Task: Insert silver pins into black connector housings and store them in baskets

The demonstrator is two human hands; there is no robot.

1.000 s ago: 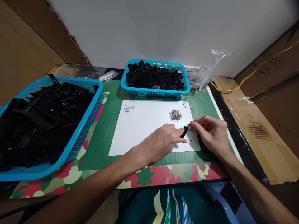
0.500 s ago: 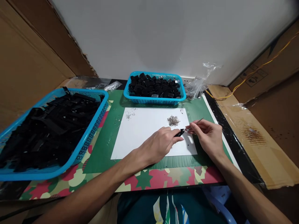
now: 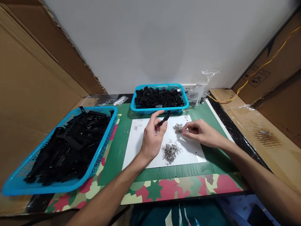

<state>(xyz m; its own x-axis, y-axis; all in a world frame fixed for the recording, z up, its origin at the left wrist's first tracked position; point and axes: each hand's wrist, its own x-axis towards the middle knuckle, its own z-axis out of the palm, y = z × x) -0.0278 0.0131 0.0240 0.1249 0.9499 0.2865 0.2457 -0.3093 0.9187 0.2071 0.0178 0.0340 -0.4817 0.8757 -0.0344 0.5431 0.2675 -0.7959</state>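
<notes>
Left basket [image 3: 47, 190]: nine o'clock of the sheet [image 3: 136, 150], heaped with black pieces [image 3: 75, 142]; done or waiting, unclear.
Left hand [image 3: 151, 139]: clamped on one black part [image 3: 166, 118], mid-dial, lower end hidden.
Near pile [image 3: 170, 153]: six o'clock, metal bits, plenty seemingly left.
Far pile [image 3: 177, 128]: one o'clock.
Right hand [image 3: 199, 133]: three o'clock, fingertips beside far pile; grip, cannot tell.

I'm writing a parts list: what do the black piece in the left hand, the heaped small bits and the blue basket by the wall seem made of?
Black piece: probably plastic, glossy, with light glints; painted metal possible.
Small bits: likely metal wire, thin, with greyish shine.
Blue basket: seemingly moulded plastic, smooth, with patterned holes.
</notes>
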